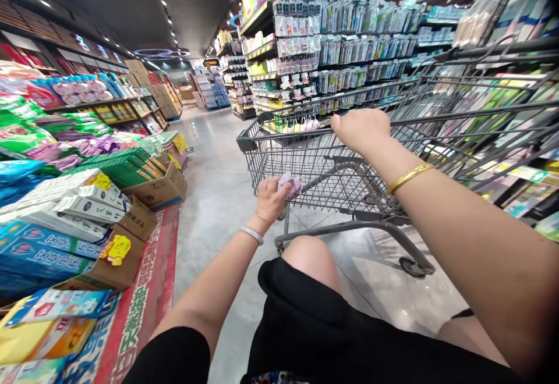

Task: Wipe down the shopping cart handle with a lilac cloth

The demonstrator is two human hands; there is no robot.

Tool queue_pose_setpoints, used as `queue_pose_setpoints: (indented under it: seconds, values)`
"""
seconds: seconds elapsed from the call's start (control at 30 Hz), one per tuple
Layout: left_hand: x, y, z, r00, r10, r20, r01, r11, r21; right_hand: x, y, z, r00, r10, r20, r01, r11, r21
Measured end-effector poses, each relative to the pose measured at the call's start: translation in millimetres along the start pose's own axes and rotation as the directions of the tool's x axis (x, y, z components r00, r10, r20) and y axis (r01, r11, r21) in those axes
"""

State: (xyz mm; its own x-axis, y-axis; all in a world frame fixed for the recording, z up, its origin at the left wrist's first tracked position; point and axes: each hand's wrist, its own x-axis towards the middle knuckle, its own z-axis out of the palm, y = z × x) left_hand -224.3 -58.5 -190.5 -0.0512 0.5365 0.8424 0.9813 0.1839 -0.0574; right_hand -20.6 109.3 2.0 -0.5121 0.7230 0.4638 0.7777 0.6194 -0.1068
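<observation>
A dark wire shopping cart (305, 157) stands right in front of me, and its basket stretches off to the right. My right hand (363, 130), with a gold bangle above the wrist, is wrapped over the cart's upper rim. Lower down, my left hand (271, 198) grips a crumpled light purple cloth (292, 185) against the wire side of the basket. A silver bangle (252, 234) sits on the left wrist. The fingertips of both hands are partly hidden.
Cardboard boxes of packaged goods (117, 256) line the left on a red printed mat (151, 279). Shelves of hanging packets (367, 41) rise behind the cart. A grey tiled aisle (205, 145) runs ahead. One cart wheel (411, 266) is near my legs.
</observation>
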Motion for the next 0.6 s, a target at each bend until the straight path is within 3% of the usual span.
queue_pose_setpoints:
  seconds: [0.07, 0.13, 0.17, 0.23, 0.33, 0.43, 0.53, 0.6]
  values:
    - [35.9, -11.3, -11.8, 0.996, -0.063, -0.07, 0.065, 0.998, 0.024, -0.1, 0.6, 1.0, 1.0, -0.002, -0.015, 0.002, 1.0, 0.002]
    - [75.6, -14.6, -20.5, 0.964, -0.15, -0.22, 0.159, 0.987, 0.024, -0.4, 1.3, 1.7, 1.0, -0.004, -0.03, 0.004, 1.0, 0.002]
    - [91.2, -11.5, -22.1, 0.942, -0.164, -0.292, 0.175, 0.985, 0.01, -0.7, 1.6, 1.8, 0.999, -0.002, -0.032, 0.002, 1.0, 0.0]
    - [105.1, 4.8, -18.7, 0.946, -0.132, -0.297, 0.141, 0.99, 0.01, -1.3, 1.9, 1.4, 1.0, -0.001, -0.03, 0.001, 1.0, -0.007]
    - [77.0, 42.6, 0.4, 0.994, 0.066, -0.089, -0.064, 0.998, 0.024, -2.6, 1.6, -0.6, 0.999, 0.0, -0.032, 0.0, 1.0, -0.021]
    - [21.1, 68.9, 21.8, 0.964, 0.264, 0.005, -0.264, 0.964, -0.029, -3.4, 0.8, -2.8, 0.999, -0.008, -0.032, 0.007, 0.999, -0.038]
    - [-8.2, 69.4, 29.0, 0.935, 0.353, 0.031, -0.351, 0.934, -0.064, -3.7, 0.0, -4.0, 0.999, -0.013, -0.033, 0.011, 0.999, -0.051]
    - [2.2, 61.1, 23.8, 0.945, 0.325, 0.019, -0.324, 0.944, -0.06, -3.8, -0.3, -4.0, 1.0, -0.01, -0.03, 0.009, 0.999, -0.048]
